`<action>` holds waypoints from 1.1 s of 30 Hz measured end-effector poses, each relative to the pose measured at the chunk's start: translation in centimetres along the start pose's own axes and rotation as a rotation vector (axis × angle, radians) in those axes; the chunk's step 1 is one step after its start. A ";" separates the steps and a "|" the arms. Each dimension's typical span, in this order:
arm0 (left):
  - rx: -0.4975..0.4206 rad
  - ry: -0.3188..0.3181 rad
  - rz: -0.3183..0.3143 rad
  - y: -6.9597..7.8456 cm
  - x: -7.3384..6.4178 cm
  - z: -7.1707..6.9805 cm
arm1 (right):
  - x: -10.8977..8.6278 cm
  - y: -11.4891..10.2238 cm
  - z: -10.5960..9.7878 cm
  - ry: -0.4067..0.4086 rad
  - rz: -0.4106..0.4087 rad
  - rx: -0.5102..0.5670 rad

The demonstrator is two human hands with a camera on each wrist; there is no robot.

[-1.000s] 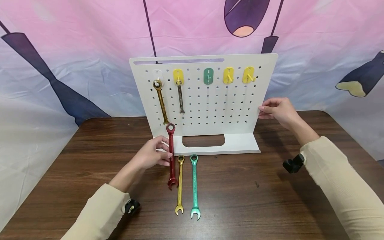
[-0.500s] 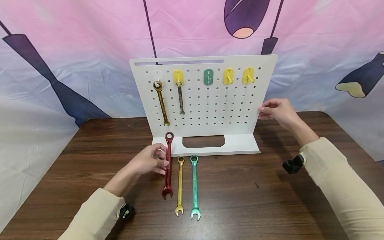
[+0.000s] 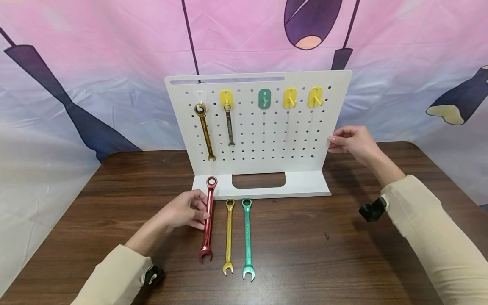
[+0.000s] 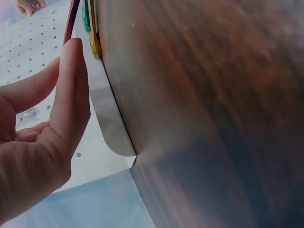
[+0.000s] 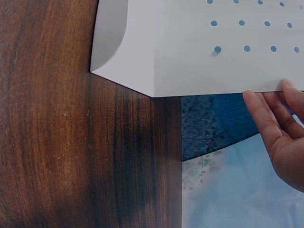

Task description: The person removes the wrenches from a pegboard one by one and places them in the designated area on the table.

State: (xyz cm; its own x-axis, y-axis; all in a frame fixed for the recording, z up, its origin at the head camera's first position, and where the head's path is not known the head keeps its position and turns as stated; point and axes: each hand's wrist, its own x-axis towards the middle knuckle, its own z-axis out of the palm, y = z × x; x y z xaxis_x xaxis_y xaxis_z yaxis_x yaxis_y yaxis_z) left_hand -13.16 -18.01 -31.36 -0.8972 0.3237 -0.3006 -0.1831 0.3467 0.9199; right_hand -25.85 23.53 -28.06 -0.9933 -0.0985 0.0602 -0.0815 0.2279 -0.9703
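Observation:
My left hand (image 3: 187,210) pinches a red ratcheting combination wrench (image 3: 208,220) by its shaft, ring end up and open end toward me, left of the other loose wrenches. In the left wrist view, thumb and fingers (image 4: 71,90) meet at the red shaft. A yellow wrench (image 3: 228,237) and a green wrench (image 3: 247,239) lie side by side on the table. At the right edge of a white pegboard (image 3: 282,163), my right hand (image 3: 352,142) grips the board between thumb and fingers, as the right wrist view also shows.
A bronze wrench (image 3: 206,132) hangs from a clear hook at the board's left, with a smaller grey wrench (image 3: 230,127) on a yellow hook beside it. To the right are a green hook (image 3: 264,99) and two yellow hooks (image 3: 289,98). A printed cloth (image 3: 126,84) hangs behind the table.
My left hand has drawn the red wrench toward me and to the left, away from the pegboard and the yellow wrench. My right hand stays at the board's edge.

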 end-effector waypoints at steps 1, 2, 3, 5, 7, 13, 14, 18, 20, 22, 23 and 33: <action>0.001 -0.003 -0.001 0.0 -0.1 0.0 | 0.0 0.0 0.0 0.000 -0.001 0.002; 0.001 -0.007 0.000 -0.1 -0.1 0.0 | 0.0 0.0 0.0 0.000 -0.001 0.006; 0.001 -0.011 0.001 -0.2 -0.2 0.0 | 0.0 0.0 0.0 -0.001 -0.001 0.008; 0.001 -0.017 0.001 -0.4 -0.3 -0.1 | 0.0 -0.1 0.0 -0.002 0.000 0.014; -0.003 -0.026 0.001 -0.6 -0.4 -0.1 | 0.0 -0.1 0.0 -0.002 0.002 0.019; -0.016 -0.072 -0.001 -1.1 -0.7 -0.1 | 0.0 -0.1 0.0 -0.004 0.003 0.006; -0.016 -0.076 -0.001 -1.2 -0.7 -0.1 | 0.0 0.0 0.0 -0.004 0.002 0.004; -0.021 -0.092 -0.007 -1.2 -1.0 0.1 | 0.0 0.0 0.0 -0.004 0.001 0.004; -0.024 -0.103 -0.010 -1.3 -1.1 0.2 | 0.0 -0.1 0.0 -0.005 0.004 0.011; -0.025 -0.111 -0.013 -1.4 -1.2 0.2 | 0.0 -0.1 0.0 -0.007 0.004 0.018; -0.026 -0.113 -0.016 -1.4 -1.2 0.2 | 0.0 -0.1 0.0 -0.010 0.002 0.018; -0.029 -0.135 -0.034 -1.7 -1.6 0.6 | -0.1 -0.2 0.0 -0.007 0.007 0.006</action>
State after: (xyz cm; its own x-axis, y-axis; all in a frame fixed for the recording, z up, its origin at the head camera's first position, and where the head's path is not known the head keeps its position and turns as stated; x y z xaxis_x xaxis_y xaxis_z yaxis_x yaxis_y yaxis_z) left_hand -11.23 -18.59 -32.55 -0.8283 0.4282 -0.3614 -0.2260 0.3349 0.9148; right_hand -25.77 23.51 -27.87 -0.9932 -0.1037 0.0520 -0.0742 0.2228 -0.9720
